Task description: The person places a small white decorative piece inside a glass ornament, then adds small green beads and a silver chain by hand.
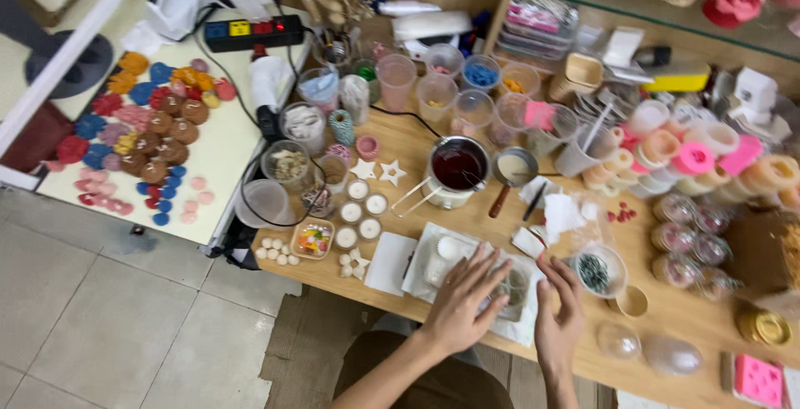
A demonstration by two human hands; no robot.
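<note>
My left hand (462,296) lies with fingers spread over a clear glass cup (510,286) that stands on a white tray (425,246) near the table's front edge. My right hand (560,313) is held flat and upright just right of the cup, fingers together, close to it. Whether either hand grips the cup I cannot tell. A small white round candle (448,247) sits on the tray beside my left fingers. A clear bowl of dark beads (597,272) stands right of my right hand.
A metal pot of dark red liquid (457,167) and a small pan (513,167) stand behind the tray. Several plastic cups (437,88), white tealights (358,209), star shapes (364,168) and stacked colourful moulds (692,159) crowd the wooden table (667,309). A side table (225,138) holds coloured wax flowers.
</note>
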